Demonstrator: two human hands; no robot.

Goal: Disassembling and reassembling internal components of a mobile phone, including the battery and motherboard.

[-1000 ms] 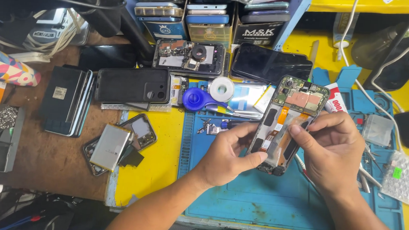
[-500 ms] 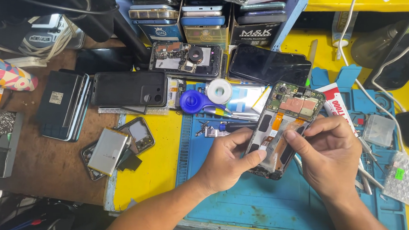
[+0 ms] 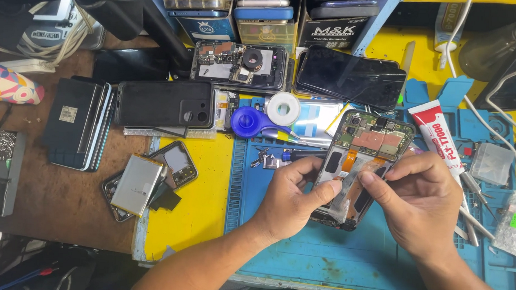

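An opened phone (image 3: 367,145) with its back off lies tilted over a blue work mat (image 3: 322,258), green circuit boards and an orange flex cable showing. My left hand (image 3: 293,199) grips the phone's left edge, thumb laid across its lower half. My right hand (image 3: 421,201) holds the right side, with forefinger and thumb pinching a clear strip of film at the phone's middle. Both hands meet over the battery bay, which they partly hide.
Beside the mat lie a red-and-white glue tube (image 3: 438,135), a blue round tool (image 3: 250,121), a white tape roll (image 3: 283,108), metal tweezers (image 3: 475,212) and a loose battery (image 3: 137,183). Further back lie a black phone case (image 3: 164,103), another opened phone (image 3: 238,66) and a dark screen (image 3: 351,76).
The view has shifted slightly. My hands have closed in on the phone's middle, and the right fingers now pinch the clear film there.
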